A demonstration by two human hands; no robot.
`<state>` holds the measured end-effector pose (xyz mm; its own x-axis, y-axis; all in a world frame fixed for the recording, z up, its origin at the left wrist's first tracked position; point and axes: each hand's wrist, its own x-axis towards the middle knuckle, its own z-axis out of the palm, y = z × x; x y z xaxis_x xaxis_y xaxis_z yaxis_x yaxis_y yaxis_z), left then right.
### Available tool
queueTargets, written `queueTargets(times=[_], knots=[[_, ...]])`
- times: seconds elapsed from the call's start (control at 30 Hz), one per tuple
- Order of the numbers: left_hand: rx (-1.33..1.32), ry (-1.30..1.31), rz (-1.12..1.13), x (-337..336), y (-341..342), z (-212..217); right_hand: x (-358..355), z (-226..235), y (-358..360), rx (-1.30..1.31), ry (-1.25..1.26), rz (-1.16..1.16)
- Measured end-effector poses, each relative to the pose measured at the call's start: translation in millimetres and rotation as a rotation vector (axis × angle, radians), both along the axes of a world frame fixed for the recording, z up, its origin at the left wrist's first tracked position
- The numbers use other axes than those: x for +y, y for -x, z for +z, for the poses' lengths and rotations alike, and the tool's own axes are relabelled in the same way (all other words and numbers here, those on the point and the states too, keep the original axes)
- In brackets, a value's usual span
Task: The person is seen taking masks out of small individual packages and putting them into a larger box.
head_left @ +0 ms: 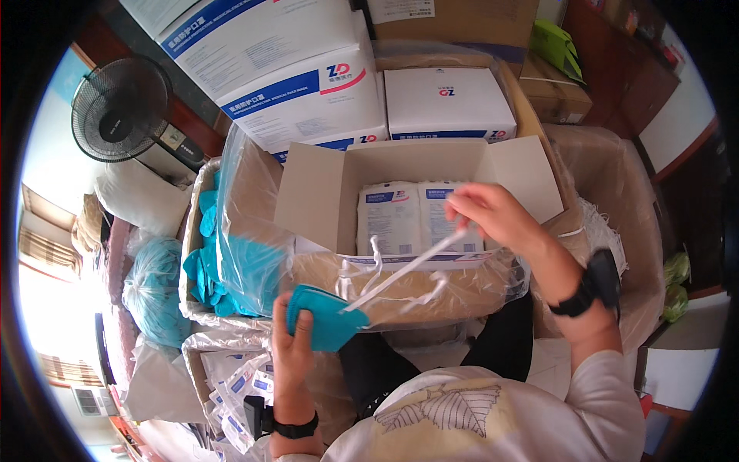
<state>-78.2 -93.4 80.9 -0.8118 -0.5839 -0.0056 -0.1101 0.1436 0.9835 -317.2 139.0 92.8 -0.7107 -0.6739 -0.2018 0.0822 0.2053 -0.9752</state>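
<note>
A folded teal face mask (329,319) is gripped between the thumb and fingers of my left hand (288,333). From its right edge a white strap (412,271) runs taut up to my right hand (493,218), whose fingers are pinched on its far end. Other white straps (375,258) hang loose beside the mask. Behind the strap stands an open white box (312,196) with its flaps spread. Inside it lie white printed packs (389,219) side by side, and my right hand hovers over the right one, partly covering it.
Teal masks (204,269) fill a plastic-lined carton at the left. Small packets (239,393) lie in another container at the lower left. White cartons (300,88) are stacked behind, near a black fan (122,110). White straps (600,231) lie in a lined carton at the right.
</note>
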Motion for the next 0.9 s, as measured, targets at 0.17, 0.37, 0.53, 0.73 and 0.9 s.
queueTargets(times=[0.17, 0.37, 0.53, 0.73, 0.9], knots=[[-0.009, 0.063, -0.125, -12, -2, -16, -83, -74, 71, 0.342, -0.950, 0.350], [-0.089, -0.113, -0.157, -30, -25, -28, -109, -126, 77, -0.025, -0.669, -0.065], [0.028, -0.124, -0.006, -22, -25, -32, -115, -107, 68, 0.097, -0.378, -0.054], [-0.064, -0.014, -0.380, -27, -24, -43, -56, 20, 37, 0.492, 0.140, -0.181], [-0.083, 0.156, -0.468, 3, -18, -51, 12, 63, -30, 0.086, 0.468, -0.322]])
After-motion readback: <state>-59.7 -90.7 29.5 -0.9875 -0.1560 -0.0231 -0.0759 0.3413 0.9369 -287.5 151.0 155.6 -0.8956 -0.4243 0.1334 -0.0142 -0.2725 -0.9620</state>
